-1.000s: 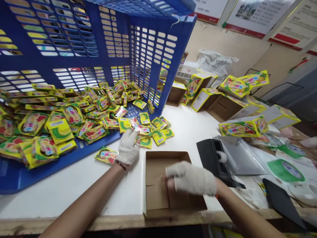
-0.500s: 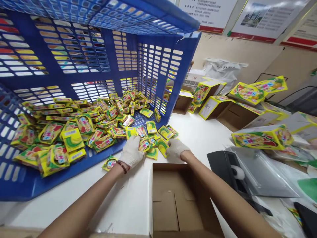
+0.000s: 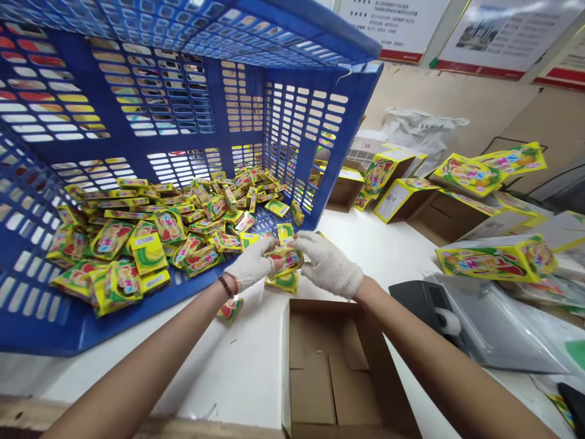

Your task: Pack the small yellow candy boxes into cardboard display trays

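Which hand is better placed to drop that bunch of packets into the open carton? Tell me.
Probably the right hand: it grips the packets together with the left hand, but its forearm runs directly above the open carton, while the left sits farther from it.

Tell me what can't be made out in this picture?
- Head view: how many yellow packets the left hand and right hand hold; gloved fingers cover them.
- Cardboard box: near end cut off by the bottom edge.
- Packet print: too small to read.
- Wall posters: text too small, tops cut off.
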The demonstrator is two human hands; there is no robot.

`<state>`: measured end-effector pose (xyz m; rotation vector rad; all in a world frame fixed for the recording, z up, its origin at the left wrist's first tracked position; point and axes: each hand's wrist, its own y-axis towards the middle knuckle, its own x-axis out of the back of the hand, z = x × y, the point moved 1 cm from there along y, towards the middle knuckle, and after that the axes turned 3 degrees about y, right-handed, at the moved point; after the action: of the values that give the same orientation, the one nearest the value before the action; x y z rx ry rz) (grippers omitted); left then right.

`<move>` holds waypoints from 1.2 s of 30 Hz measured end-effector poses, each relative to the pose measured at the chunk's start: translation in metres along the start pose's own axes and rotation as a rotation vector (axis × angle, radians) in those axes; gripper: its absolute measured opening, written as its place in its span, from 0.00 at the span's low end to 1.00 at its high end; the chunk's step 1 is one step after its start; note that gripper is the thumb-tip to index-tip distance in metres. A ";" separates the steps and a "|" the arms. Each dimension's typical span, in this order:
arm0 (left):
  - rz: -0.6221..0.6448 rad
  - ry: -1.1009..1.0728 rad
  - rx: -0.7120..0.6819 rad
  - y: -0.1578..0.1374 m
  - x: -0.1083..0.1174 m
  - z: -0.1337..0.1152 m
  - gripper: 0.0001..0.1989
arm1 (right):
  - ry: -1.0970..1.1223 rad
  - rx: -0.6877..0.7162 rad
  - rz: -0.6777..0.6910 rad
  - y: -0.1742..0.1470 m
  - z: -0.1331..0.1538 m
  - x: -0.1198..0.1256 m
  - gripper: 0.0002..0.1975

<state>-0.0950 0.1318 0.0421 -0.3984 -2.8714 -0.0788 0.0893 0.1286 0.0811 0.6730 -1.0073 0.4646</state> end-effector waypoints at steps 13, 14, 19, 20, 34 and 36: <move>-0.224 0.683 -0.314 -0.020 -0.001 0.032 0.13 | -0.018 -0.327 0.518 0.040 -0.044 -0.040 0.24; -0.138 0.747 -0.358 -0.027 -0.006 0.038 0.13 | -0.030 -0.311 0.517 0.038 -0.045 -0.042 0.26; 0.024 0.948 -0.431 -0.041 -0.030 0.059 0.08 | -0.114 -0.334 0.449 0.027 -0.047 -0.042 0.43; 0.030 0.954 -0.430 -0.040 -0.033 0.060 0.08 | -0.128 -0.360 0.482 0.025 -0.048 -0.041 0.41; -0.042 0.435 -0.202 0.011 -0.046 0.056 0.16 | 1.206 -0.717 0.015 -0.036 -0.060 -0.007 0.30; -0.135 0.293 -0.127 0.009 -0.053 0.051 0.21 | 1.315 -0.667 0.029 -0.033 -0.047 -0.018 0.28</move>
<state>-0.0550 0.1309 -0.0199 -0.1957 -2.6062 -0.3171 0.1303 0.1373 0.0383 -0.2960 0.1226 0.4369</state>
